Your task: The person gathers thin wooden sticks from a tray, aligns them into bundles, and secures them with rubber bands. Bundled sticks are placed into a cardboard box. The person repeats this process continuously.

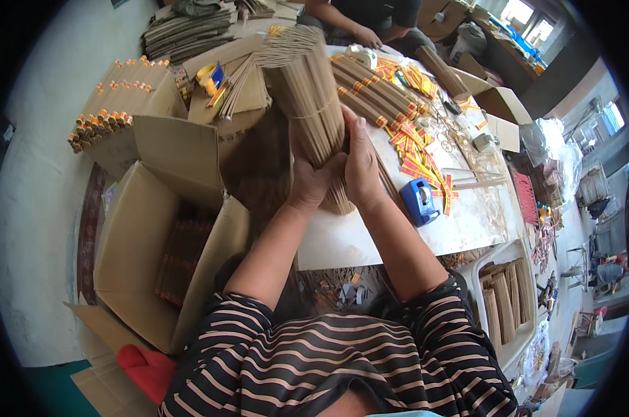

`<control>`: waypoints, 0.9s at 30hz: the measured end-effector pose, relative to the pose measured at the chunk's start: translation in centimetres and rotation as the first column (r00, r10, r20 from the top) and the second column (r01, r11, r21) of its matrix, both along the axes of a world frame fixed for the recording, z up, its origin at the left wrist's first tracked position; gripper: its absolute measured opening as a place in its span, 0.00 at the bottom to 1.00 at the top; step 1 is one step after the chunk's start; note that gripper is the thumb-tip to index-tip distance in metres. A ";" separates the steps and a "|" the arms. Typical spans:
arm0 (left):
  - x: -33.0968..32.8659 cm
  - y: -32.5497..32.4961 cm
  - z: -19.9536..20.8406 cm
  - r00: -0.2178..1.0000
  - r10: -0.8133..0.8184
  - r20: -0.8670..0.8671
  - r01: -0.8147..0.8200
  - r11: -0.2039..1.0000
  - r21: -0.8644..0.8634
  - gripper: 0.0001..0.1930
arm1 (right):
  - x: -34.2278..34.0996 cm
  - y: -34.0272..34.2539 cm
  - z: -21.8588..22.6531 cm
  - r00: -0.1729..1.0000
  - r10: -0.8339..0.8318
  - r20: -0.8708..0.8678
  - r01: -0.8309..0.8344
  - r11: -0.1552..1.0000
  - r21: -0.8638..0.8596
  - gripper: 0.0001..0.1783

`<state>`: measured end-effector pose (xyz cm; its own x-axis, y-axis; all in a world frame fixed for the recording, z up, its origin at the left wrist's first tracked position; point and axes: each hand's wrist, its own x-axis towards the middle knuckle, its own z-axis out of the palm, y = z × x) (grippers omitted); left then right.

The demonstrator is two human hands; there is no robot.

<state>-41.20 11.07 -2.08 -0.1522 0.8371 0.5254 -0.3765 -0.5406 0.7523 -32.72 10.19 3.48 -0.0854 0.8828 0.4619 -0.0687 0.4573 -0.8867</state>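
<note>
Between my palms stands a thick bundle of brown incense sticks (305, 97), its broad top tilted away from me. A thin band circles its middle. My left hand (313, 179) wraps the lower left side, and my right hand (360, 158) presses the right side with its fingers pointing up. Both are closed on the bundle above the white table (339, 243). Right of my hands lie loose red and yellow paper labels (419, 156) and a blue tape dispenser (420, 201). Labelled bundles of sticks (377, 90) rest in a row farther back.
An opened cardboard box (123, 243) with dark bundles inside stands at my left. Stacked labelled bundles (116, 94) sit beyond it. A white bin (521, 306) of stick bundles is at the right. Across the table, another person's hand (366, 36) shows.
</note>
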 end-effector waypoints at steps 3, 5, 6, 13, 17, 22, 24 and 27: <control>-1.5 -0.2 1.2 0.975 0.189 0.115 -0.184 0.982 -0.048 0.43 | -2.1 0.8 0.8 0.980 0.042 0.195 -0.075 0.984 0.163 0.30; -2.7 0.1 2.7 0.941 0.252 0.225 -0.270 0.961 0.052 0.39 | -3.8 0.5 3.4 0.946 0.106 0.306 -0.180 0.958 0.225 0.30; -3.6 -0.1 2.9 0.942 0.224 0.251 -0.248 0.967 0.065 0.35 | -4.5 0.3 5.0 0.922 0.173 0.347 -0.273 0.925 0.265 0.31; -9.7 -1.6 4.5 0.841 0.292 0.456 -0.313 0.949 -0.031 0.40 | 2.1 1.7 -0.4 0.903 -0.287 0.321 0.171 0.924 0.343 0.27; -12.2 -1.6 3.4 0.753 0.469 0.461 -0.484 0.870 -0.094 0.43 | 6.7 -5.4 -11.6 0.423 -0.236 0.875 0.407 0.912 0.049 0.36; -14.1 -2.2 3.3 0.752 0.447 0.485 -0.477 0.876 -0.068 0.43 | 0.4 -1.5 -14.4 0.280 -0.048 0.959 0.520 0.847 -0.110 0.44; -14.3 -1.9 3.4 0.753 0.427 0.501 -0.457 0.887 -0.068 0.43 | -4.4 1.8 -15.2 0.347 -0.153 0.925 0.413 0.911 -0.004 0.40; -15.3 -1.2 2.2 0.762 0.411 0.500 -0.441 0.895 -0.065 0.43 | -9.6 5.3 -12.9 0.332 0.008 0.943 -0.144 0.989 0.042 0.25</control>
